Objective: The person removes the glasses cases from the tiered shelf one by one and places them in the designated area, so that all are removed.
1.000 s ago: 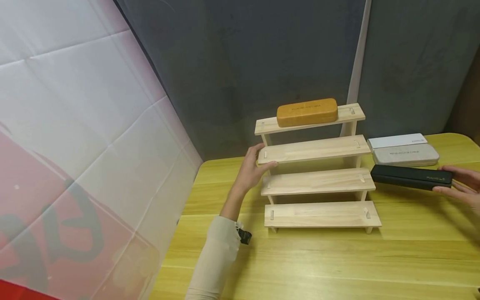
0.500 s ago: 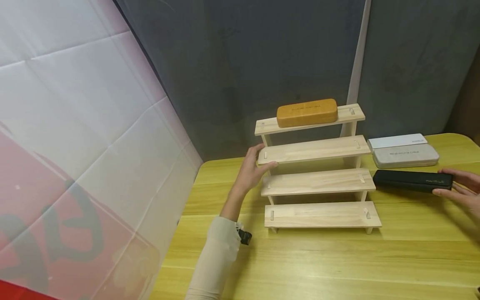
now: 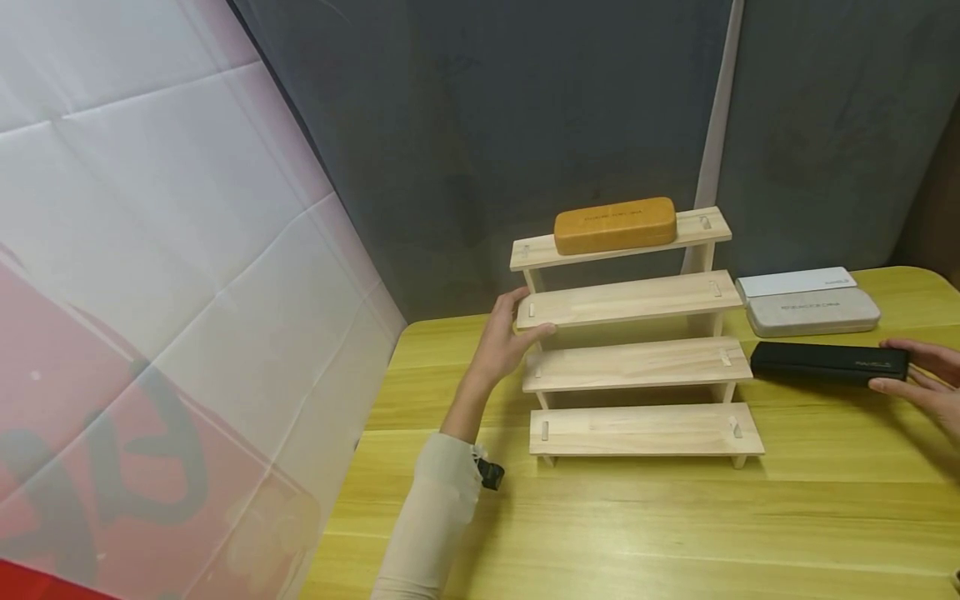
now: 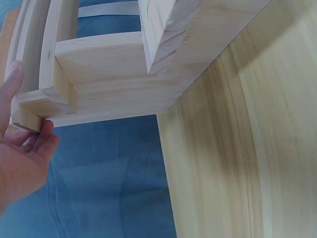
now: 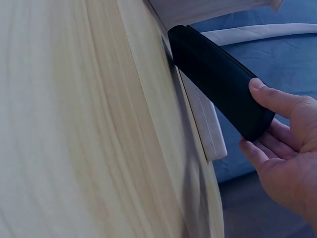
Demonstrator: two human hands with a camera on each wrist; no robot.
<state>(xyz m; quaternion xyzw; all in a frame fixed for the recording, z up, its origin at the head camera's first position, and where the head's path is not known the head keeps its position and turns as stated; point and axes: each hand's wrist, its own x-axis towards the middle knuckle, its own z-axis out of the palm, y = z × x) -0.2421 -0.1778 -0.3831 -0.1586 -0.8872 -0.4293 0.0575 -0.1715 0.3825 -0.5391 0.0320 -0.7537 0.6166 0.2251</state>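
Observation:
At the right edge of the head view my right hand [image 3: 926,383] holds a long black glasses case [image 3: 828,362] by its right end. The right wrist view shows the thumb on top of the black case [image 5: 220,79] and the fingers beneath, with the far end tipped toward the table. My left hand [image 3: 504,342] grips the left end of the second-highest board of a pale wooden stepped rack [image 3: 630,300], thumb above and fingers around the edge. An orange-brown glasses case [image 3: 615,227] lies on the rack's top board.
A light grey glasses case [image 3: 813,310] and a white flat case [image 3: 797,282] lie behind the black one, right of the rack. The yellow wood-grain table [image 3: 637,533] meets a dark curtain [image 3: 480,150] at the back. A pale printed panel [image 3: 187,250] slants along the left.
The black case has come slightly lower and nearer to me in my right hand, its left end moving off from the rack. My left hand stays on the board.

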